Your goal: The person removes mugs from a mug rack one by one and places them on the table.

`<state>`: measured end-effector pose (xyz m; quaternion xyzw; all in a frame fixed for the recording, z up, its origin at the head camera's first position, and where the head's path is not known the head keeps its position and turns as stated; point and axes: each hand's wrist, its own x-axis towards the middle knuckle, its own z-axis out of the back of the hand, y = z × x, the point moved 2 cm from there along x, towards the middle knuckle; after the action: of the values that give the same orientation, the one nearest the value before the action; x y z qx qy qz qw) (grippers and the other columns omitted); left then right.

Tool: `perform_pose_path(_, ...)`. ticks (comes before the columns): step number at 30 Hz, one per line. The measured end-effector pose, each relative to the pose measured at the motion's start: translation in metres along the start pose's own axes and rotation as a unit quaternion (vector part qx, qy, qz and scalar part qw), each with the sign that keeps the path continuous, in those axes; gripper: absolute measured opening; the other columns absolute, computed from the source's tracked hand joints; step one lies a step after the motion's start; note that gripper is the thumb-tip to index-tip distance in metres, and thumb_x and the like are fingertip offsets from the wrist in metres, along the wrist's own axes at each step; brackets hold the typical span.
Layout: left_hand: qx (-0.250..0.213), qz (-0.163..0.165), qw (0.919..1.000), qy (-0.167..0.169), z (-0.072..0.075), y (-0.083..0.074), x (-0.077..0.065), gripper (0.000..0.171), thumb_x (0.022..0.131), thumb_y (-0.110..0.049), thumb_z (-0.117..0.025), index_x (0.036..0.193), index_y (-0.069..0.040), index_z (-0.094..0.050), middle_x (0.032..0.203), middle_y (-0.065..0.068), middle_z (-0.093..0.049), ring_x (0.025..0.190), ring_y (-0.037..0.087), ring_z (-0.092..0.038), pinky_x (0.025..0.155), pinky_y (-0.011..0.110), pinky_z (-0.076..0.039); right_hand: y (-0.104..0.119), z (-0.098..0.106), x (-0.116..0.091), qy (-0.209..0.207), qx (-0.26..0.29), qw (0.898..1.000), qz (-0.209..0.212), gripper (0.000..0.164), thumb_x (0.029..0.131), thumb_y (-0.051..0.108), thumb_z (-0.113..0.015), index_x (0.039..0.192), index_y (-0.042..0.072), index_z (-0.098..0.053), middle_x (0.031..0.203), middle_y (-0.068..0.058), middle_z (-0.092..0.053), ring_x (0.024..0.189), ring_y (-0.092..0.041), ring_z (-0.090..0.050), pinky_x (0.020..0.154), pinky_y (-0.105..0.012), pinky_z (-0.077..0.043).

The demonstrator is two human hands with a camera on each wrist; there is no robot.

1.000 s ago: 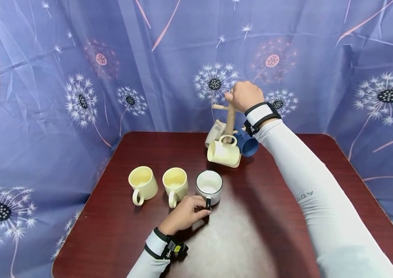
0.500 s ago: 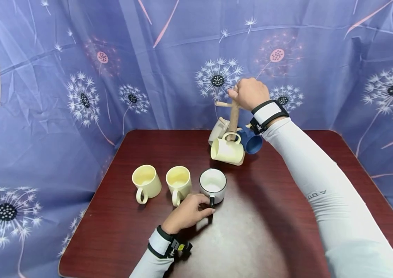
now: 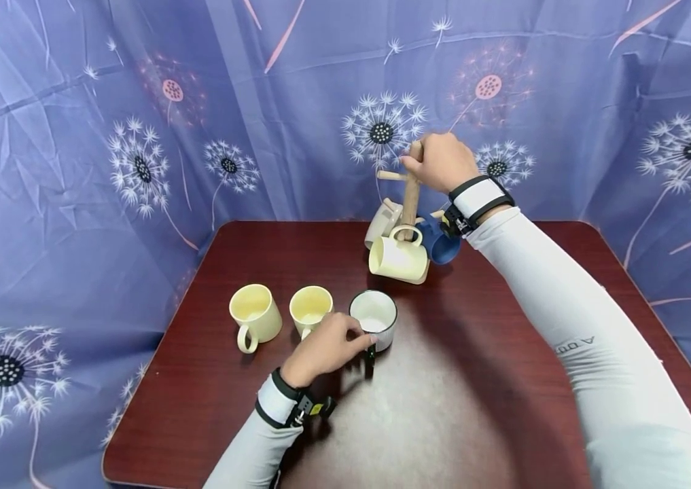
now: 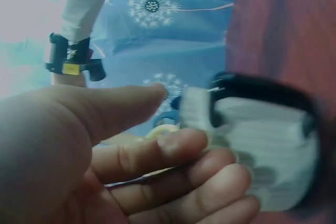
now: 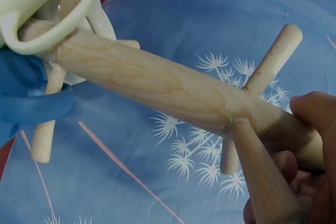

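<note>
My left hand [image 3: 327, 343] hovers at a white mug [image 3: 384, 334] with a black rim, close to its black handle [image 3: 371, 356]. In the left wrist view the thumb and loosely bent fingers stand apart with nothing between them; the blurred mug [image 4: 273, 156] lies beyond the fingertips. My right hand [image 3: 443, 163] grips the top of a wooden mug tree [image 3: 410, 204], its fingers round the post [image 5: 152, 82]. From the tree's lower pegs hang a pale yellow mug [image 3: 403, 261], a blue mug [image 3: 444, 248] and a whitish mug [image 3: 382, 224].
Two pale yellow mugs [image 3: 259, 316] stand upright on the dark red table [image 3: 198, 394], left of the white one; my left hand partly covers the nearer mug [image 3: 310, 305]. A blue dandelion-print curtain [image 3: 302, 136] closes off the back and sides.
My left hand has shifted up and forward from the handle towards the mug's rim. The right hand keeps its hold on the mug tree. The head view has shifted slightly.
</note>
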<state>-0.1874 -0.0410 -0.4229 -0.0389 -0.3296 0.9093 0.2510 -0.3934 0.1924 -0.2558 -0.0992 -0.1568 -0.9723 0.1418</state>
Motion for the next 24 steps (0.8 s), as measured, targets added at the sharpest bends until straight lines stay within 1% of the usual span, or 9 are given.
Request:
perform_pose_path(2,0.01,0.005,0.9999,-0.001,0.009,-0.004,0.005,0.026,0.097,-0.026,-0.073,0.074,-0.014,-0.075,0.062,-0.01,-0.059,0.059,0.002,-0.05,0.059,0.021,-0.044,-0.001,0.001,-0.005,-0.003,0.005,1.0,-0.004,0.04,0.104,0.046,-0.056,0.08,0.016,-0.058,0.073,-0.003,-0.057,0.069,-0.025,-0.056,0.064,-0.039,-0.045)
perform_pose_path(4,0.023,0.01,0.9997,-0.004,0.018,-0.009,0.01,0.027,0.098,-0.027,-0.072,0.074,-0.014,-0.074,0.063,-0.01,-0.058,0.059,0.004,-0.049,0.058,0.022,-0.044,-0.002,0.002,-0.01,-0.005,0.004,1.0,-0.007,0.039,0.104,0.047,-0.056,0.084,0.013,-0.059,0.076,-0.005,-0.059,0.069,-0.024,-0.056,0.062,-0.038,-0.044)
perform_pose_path(6,0.039,0.014,0.9991,-0.011,0.027,-0.013,0.017,0.028,0.098,-0.029,-0.072,0.074,-0.015,-0.073,0.064,-0.01,-0.059,0.06,0.005,-0.05,0.059,0.022,-0.044,-0.003,0.003,-0.015,-0.008,0.0,1.0,-0.009,0.039,0.104,0.047,-0.057,0.087,0.011,-0.06,0.079,-0.007,-0.061,0.067,-0.023,-0.055,0.059,-0.037,-0.044)
perform_pose_path(9,0.053,0.009,0.9983,-0.025,0.039,-0.019,0.029,0.026,0.098,-0.03,-0.073,0.076,-0.016,-0.074,0.069,-0.008,-0.064,0.063,0.007,-0.053,0.061,0.023,-0.045,-0.005,0.005,-0.023,-0.013,-0.004,1.0,-0.004,0.038,0.104,0.044,-0.059,0.09,0.008,-0.062,0.083,-0.01,-0.064,0.065,-0.023,-0.055,0.056,-0.036,-0.043)
perform_pose_path(12,0.07,0.009,0.9967,-0.041,0.052,-0.029,0.042,0.025,0.097,-0.032,-0.073,0.079,-0.016,-0.075,0.071,-0.006,-0.066,0.063,0.01,-0.054,0.06,0.026,-0.045,-0.005,0.006,-0.031,-0.019,-0.012,1.0,0.001,0.038,0.103,0.043,-0.059,0.091,0.007,-0.063,0.083,-0.012,-0.067,0.064,-0.025,-0.058,0.057,-0.037,-0.045)
perform_pose_path(16,0.093,0.011,0.9944,-0.05,0.069,-0.046,0.059,0.024,0.099,-0.034,-0.072,0.082,-0.017,-0.074,0.073,-0.006,-0.065,0.063,0.012,-0.056,0.058,0.028,-0.044,-0.003,0.007,-0.042,-0.022,-0.021,0.999,0.01,0.037,0.103,0.042,-0.06,0.09,0.008,-0.064,0.082,-0.012,-0.068,0.066,-0.026,-0.061,0.058,-0.039,-0.048)
perform_pose_path(19,0.103,-0.002,0.9924,-0.068,0.08,-0.06,0.077,0.021,0.1,-0.031,-0.069,0.089,-0.014,-0.074,0.076,-0.004,-0.066,0.065,0.013,-0.058,0.058,0.029,-0.045,-0.001,0.006,-0.05,-0.033,-0.032,0.999,0.023,0.036,0.103,0.041,-0.06,0.088,0.008,-0.062,0.078,-0.011,-0.066,0.063,-0.027,-0.059,0.056,-0.04,-0.048)
perform_pose_path(21,0.109,-0.013,0.9901,-0.087,0.087,-0.068,0.09,0.02,0.102,-0.028,-0.065,0.095,-0.012,-0.074,0.078,-0.001,-0.067,0.067,0.014,-0.06,0.059,0.03,-0.047,-0.001,0.006,-0.056,-0.045,-0.038,0.998,0.033,0.036,0.103,0.039,-0.06,0.087,0.007,-0.061,0.076,-0.012,-0.064,0.061,-0.027,-0.058,0.054,-0.042,-0.047)
perform_pose_path(24,0.118,-0.021,0.987,-0.107,0.097,-0.078,0.111,0.022,0.104,-0.027,-0.061,0.109,-0.009,-0.074,0.09,0.002,-0.07,0.075,0.016,-0.064,0.066,0.032,-0.052,-0.001,0.003,-0.066,-0.052,-0.04,0.997,0.046,0.035,0.102,0.038,-0.06,0.088,0.006,-0.062,0.077,-0.014,-0.066,0.061,-0.029,-0.059,0.054,-0.045,-0.049)
